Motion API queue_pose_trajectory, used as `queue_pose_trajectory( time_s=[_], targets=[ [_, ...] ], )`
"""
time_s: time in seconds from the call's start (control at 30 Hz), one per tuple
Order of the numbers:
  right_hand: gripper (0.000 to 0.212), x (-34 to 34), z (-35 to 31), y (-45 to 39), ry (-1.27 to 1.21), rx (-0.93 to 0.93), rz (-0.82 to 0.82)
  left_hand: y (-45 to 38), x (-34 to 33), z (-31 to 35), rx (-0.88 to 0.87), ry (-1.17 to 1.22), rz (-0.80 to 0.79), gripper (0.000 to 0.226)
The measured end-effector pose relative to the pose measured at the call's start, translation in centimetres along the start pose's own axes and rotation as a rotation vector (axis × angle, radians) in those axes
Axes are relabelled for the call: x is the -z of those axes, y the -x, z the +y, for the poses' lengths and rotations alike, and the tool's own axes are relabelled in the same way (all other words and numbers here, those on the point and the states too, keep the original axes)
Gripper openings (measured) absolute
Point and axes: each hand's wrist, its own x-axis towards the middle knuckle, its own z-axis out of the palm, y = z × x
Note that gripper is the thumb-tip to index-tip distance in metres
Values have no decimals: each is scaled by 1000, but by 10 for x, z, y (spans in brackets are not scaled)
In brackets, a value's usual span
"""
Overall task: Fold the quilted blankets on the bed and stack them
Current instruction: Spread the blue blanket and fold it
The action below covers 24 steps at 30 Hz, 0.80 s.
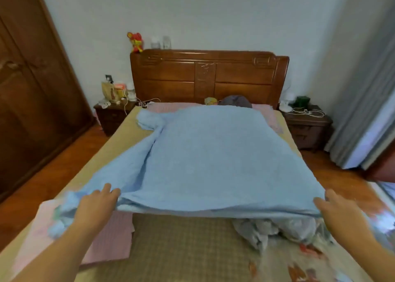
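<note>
A light blue quilted blanket [205,153] is spread over the middle of the bed [183,247], its near edge lifted off the mattress. My left hand [96,202] grips the near left corner of that edge. My right hand [333,207] holds the near right corner, thumb on top. The far left corner of the blanket is bunched near the headboard. A pink blanket [106,239] lies flat at the near left under my left arm. A grey floral blanket [277,232] lies crumpled at the near right, partly under the blue one.
A wooden headboard [209,76] stands at the far end with a dark bundle [235,101] in front of it. Cluttered nightstands [113,115] [307,125] flank the bed. A dark wardrobe [27,85] fills the left; grey curtains [363,110] hang at the right.
</note>
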Motion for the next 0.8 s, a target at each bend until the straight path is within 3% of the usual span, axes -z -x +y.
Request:
queue_pose_trajectory(
  time_s=[0.17,0.27,0.3,0.4,0.47,0.57,0.6,0.63,0.73,0.8],
  targets=[
    [56,-67,-20,91,-4,47,-272,77,-78,16,-101,145,-213,47],
    [62,-87,-30,129,25,68,-352,119,-103,22,-159,171,-213,27],
    [62,-95,-29,140,19,78,-395,131,-112,21,-180,168,-237,32],
    [53,-113,-24,172,18,15,-579,159,-126,17,-210,165,-327,79],
    [38,-85,-42,179,139,0,-714,170,-135,13,-218,162,-417,86],
    [23,-63,-65,186,128,-81,-647,173,-115,13,-241,46,-626,55],
    [22,-55,-70,182,70,-160,-627,165,-101,11,-226,40,-597,36],
    [23,-46,-73,176,17,-244,-547,152,-91,7,-154,33,-550,25],
    [8,-1,-76,119,-135,-375,-352,86,-29,-13,32,95,-355,22],
    [8,48,-71,68,-288,-416,-37,41,38,-20,182,253,-88,17]
  ],
)
